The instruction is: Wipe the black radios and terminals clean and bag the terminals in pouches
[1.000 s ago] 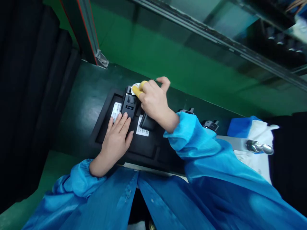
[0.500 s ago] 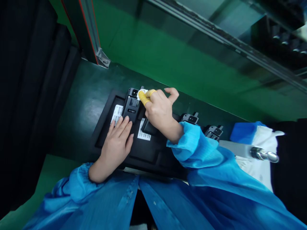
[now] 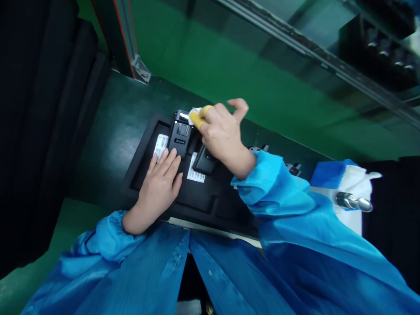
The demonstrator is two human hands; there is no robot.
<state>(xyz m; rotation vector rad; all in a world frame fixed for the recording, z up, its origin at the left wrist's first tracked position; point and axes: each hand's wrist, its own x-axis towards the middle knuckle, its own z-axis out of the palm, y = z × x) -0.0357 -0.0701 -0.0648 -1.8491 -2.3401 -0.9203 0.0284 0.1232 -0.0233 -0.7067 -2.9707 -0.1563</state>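
second black device [image 3: 204, 160]: partly hidden under right hand [image 3: 220, 131] | white label [image 3: 196, 173]: print too small to read

Blue smock [image 3: 138, 271], gathered cuffs [image 3: 106, 232], yellow finger cots [image 3: 196, 118].

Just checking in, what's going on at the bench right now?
A person in a blue smock is handling a black Riton handheld device lying in a black tray. Their left hand rests on its lower end, while their right hand, wearing yellow finger cots, presses a white cloth to its top end. A second black device and white barcode labels lie nearby.
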